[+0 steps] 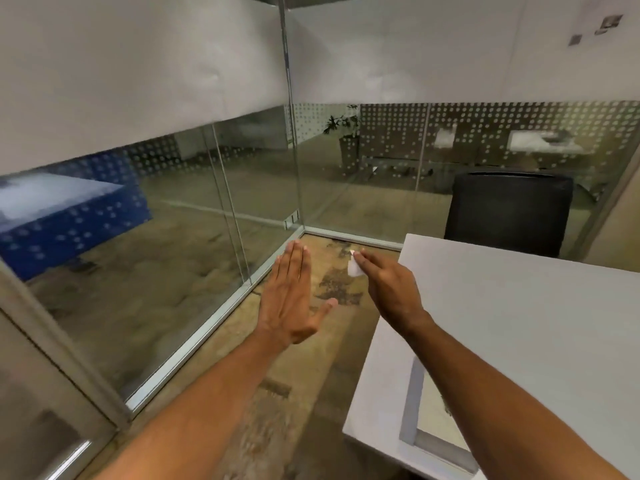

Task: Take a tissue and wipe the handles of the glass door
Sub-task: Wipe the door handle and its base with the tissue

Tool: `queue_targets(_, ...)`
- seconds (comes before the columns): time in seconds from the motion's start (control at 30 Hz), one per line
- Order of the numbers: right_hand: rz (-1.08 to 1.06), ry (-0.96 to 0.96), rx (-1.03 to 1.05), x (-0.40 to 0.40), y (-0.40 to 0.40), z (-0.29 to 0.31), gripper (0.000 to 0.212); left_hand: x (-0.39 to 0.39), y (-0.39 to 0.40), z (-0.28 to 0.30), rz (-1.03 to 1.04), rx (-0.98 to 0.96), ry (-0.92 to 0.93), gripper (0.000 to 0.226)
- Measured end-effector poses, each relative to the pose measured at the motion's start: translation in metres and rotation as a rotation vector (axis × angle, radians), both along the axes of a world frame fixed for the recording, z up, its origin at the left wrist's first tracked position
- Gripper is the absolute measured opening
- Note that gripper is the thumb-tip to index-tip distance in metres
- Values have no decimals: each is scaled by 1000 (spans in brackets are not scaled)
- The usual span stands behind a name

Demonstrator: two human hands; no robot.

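Right hand [388, 285] pinches a small white tissue [354, 269] above the floor beside the white bench [519, 323]; left hand [294, 299] flat, fingers together, empty. No door handle visible: keep the pinch firm while locating it.

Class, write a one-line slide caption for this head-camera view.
Right hand pinching a small white tissue, left hand held flat and open, beside a glass partition and white table.
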State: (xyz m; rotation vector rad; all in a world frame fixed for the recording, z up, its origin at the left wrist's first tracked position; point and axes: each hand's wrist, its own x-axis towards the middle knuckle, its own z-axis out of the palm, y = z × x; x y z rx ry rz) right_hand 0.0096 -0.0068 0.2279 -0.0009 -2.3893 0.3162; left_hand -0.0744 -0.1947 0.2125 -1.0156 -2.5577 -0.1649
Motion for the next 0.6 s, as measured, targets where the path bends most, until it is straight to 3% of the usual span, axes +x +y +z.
queue_targets(0.13, 93, 66, 86, -23, -44, 19, 53, -8, -52, 13, 103, -5, 39, 105)
queue_targets(0.3, 174, 80, 112, -49, -116, 43, 39, -13, -126, 34, 198, 45, 79, 105)
queue_targets(0.43, 265, 93, 134, -66, -187, 51, 52, -13, -198, 42, 275, 65, 109, 105)
queue_targets(0.6, 380, 177, 145, -83, -285, 55, 44, -14, -294, 38, 362, 74, 127, 105)
